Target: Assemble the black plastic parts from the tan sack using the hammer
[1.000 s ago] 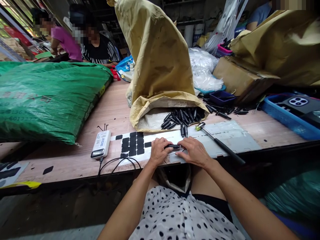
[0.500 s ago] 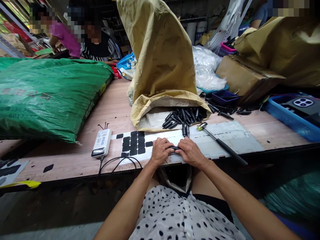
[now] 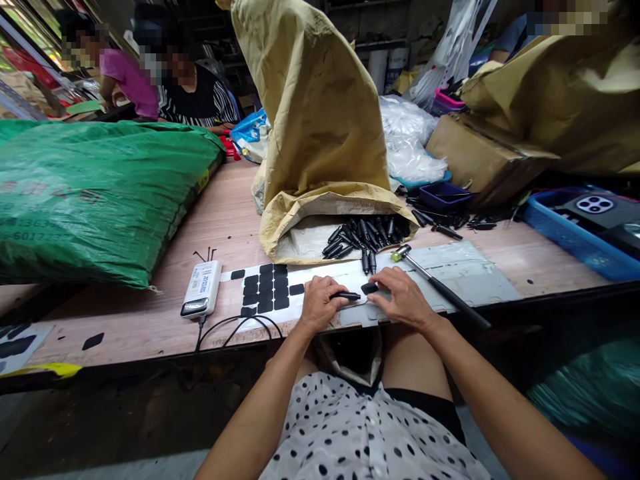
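Note:
My left hand is closed around a slim black pen-like tube, which points right over the near edge of the bench. Just right of the tube, my right hand pinches a small black rounded patch at the fingertips. Beyond my hands, two black tubes lie side by side on the white sheet. More black tubes spill from the mouth of a tan sack. Left of my hands, rows of black rounded-square patches rest on a white backing sheet.
A hammer lies at the right on a grey board. A white power bank with a black cable sits left. A green sack fills the far left, a blue basket the right. Other people sit across the bench.
My right hand has come off the tube and moved slightly right, its fingers raised with a black patch showing at their tips. My left hand keeps the tube in nearly the same place.

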`<action>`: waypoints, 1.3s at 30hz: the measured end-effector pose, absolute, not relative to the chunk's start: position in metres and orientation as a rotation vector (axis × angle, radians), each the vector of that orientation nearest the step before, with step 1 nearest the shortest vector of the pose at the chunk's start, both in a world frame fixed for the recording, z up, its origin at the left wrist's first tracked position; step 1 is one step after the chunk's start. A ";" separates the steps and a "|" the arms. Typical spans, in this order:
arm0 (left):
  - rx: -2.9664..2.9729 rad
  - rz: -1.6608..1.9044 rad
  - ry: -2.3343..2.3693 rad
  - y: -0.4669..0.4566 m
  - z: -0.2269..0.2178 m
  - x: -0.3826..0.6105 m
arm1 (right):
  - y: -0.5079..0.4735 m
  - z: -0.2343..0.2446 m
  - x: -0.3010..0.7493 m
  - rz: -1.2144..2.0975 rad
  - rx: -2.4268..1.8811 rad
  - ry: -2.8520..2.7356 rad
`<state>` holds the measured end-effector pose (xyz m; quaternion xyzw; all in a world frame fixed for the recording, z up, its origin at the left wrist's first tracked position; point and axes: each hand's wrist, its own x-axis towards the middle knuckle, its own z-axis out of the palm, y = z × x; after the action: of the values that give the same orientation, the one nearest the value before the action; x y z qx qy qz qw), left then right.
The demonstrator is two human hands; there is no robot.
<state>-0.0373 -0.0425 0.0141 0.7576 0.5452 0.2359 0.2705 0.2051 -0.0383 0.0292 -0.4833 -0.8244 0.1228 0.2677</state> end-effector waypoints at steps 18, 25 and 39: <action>2.164 0.561 1.506 -0.042 0.017 -0.037 | -0.011 -0.003 0.253 -0.426 -2.008 -1.930; 2.201 0.521 1.361 -0.072 0.053 -0.030 | -0.011 0.001 0.253 -0.376 -2.017 -1.921; 1.869 0.027 1.459 -0.139 0.000 0.011 | -0.012 -0.002 0.252 -0.357 -1.998 -1.906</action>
<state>0.0108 -0.1390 -0.0005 0.7304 0.5703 0.0107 0.3756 0.2525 -0.0118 -0.0015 -0.7060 -0.6738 -0.1261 0.1777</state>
